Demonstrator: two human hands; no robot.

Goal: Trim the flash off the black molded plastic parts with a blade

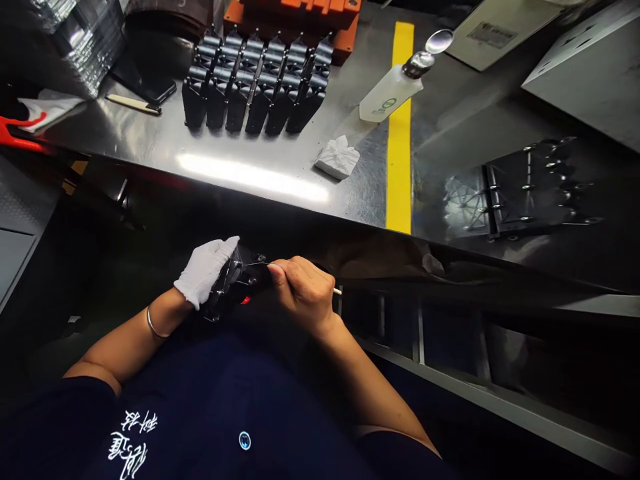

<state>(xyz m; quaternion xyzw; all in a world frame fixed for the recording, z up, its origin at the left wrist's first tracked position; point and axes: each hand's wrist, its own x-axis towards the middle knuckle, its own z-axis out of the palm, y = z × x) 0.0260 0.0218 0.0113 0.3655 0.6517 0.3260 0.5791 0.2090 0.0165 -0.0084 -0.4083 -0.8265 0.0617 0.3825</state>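
My left hand (204,270), in a white glove, is closed around a black molded part (233,277) with several shiny knobs along it. The part is held in front of my body, below the bench edge. My bare right hand (306,290) is closed on a slim tool with a thin metal tip (257,263) that reaches to the black part; whether it touches I cannot tell. The pale end of the tool's handle (338,291) sticks out behind my fist. Most of the tool is hidden inside my fingers.
On the metal bench (260,157) stand several similar black parts (255,83) in a row, a folded white cloth (339,158), a squeeze bottle (393,93) and a pale-handled tool (133,104). Yellow tape (400,160) crosses it. More black parts (525,190) lie right.
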